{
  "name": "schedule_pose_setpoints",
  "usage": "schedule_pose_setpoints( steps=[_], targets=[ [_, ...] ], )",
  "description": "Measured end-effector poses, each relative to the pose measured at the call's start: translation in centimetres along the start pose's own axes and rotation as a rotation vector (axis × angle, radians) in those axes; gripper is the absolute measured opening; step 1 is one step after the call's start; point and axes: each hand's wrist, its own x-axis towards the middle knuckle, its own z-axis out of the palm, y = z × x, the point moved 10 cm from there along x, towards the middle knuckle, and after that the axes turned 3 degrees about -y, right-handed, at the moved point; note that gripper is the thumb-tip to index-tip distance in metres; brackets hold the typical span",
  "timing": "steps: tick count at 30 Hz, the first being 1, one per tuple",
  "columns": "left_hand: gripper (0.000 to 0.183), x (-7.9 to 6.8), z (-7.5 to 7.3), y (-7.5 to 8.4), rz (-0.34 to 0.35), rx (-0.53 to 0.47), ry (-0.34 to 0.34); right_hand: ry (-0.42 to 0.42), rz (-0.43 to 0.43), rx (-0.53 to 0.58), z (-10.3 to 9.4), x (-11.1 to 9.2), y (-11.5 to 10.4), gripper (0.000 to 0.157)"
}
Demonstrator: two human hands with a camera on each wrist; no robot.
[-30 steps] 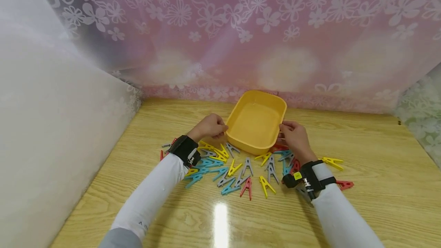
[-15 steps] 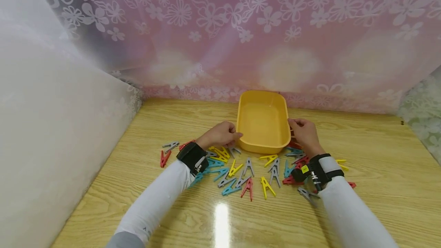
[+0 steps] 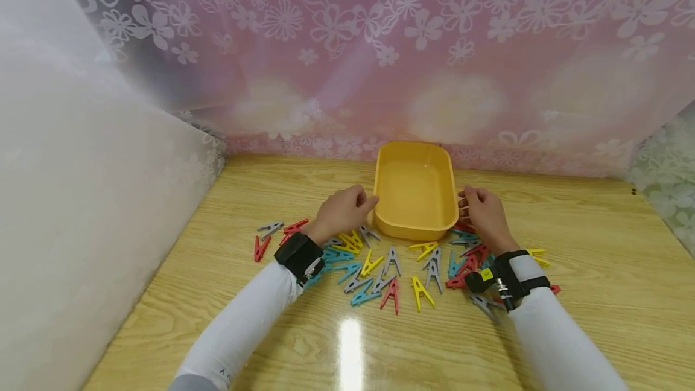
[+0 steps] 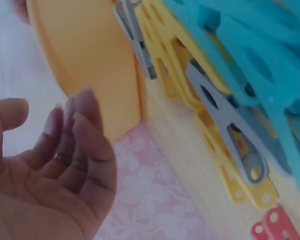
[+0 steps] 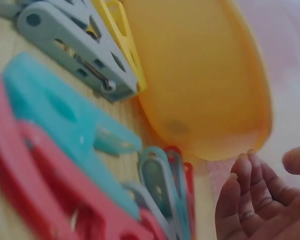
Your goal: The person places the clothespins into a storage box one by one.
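Observation:
A yellow plastic tub [image 3: 415,195] stands upright on the wooden table, with nothing inside it. My left hand [image 3: 343,213] is at its left side, thumb apart from the loosely bent fingers [image 4: 90,165], whose tips overlap the tub wall in the left wrist view. On the other side my right hand [image 3: 485,213] is beside the tub, its fingertips right at the wall and its thumb held away. Plastic clothespins in yellow, grey, blue and red lie in front of the tub. Among them are a yellow clothespin [image 3: 422,293], a red clothespin [image 3: 390,295] and a blue clothespin [image 3: 365,296].
A pink flowered curtain [image 3: 347,77] hangs right behind the tub. White sheeting [image 3: 98,198] borders the table on the left. Further clothespins lie under both forearms, including a red clothespin [image 3: 261,248] at the left and a yellow clothespin [image 3: 537,256] at the right.
The tub has shifted right and turned from slanted to nearly straight. Both hands moved right with it, then their thumbs came away from its rim. The clothespins have stayed almost in place.

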Motion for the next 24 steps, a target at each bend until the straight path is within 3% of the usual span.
schedule_pose_setpoints(
  steps=[4, 9, 19, 24],
  targets=[
    [0.027, -1.0, -1.2, 0.4, 0.031, -0.023, 0.095, -0.007, -0.037, -0.022, -0.5, -1.0, -0.4, 0.055],
    [0.021, -1.9, -1.4, 0.4, 0.051, -0.032, 0.138, -0.012, -0.053, -0.051, -0.8, -1.8, 0.0, 0.056],
    [0.019, -2.6, -0.7, -0.2, 0.048, -0.053, 0.131, -0.055, -0.02, -0.106, -0.9, -3.3, 0.1, 0.053],
    [0.025, -1.9, 0.2, -1.0, -0.005, -0.18, 0.066, -0.059, -0.001, -0.128, -0.9, -3.8, 0.5, 0.05]
  ],
)
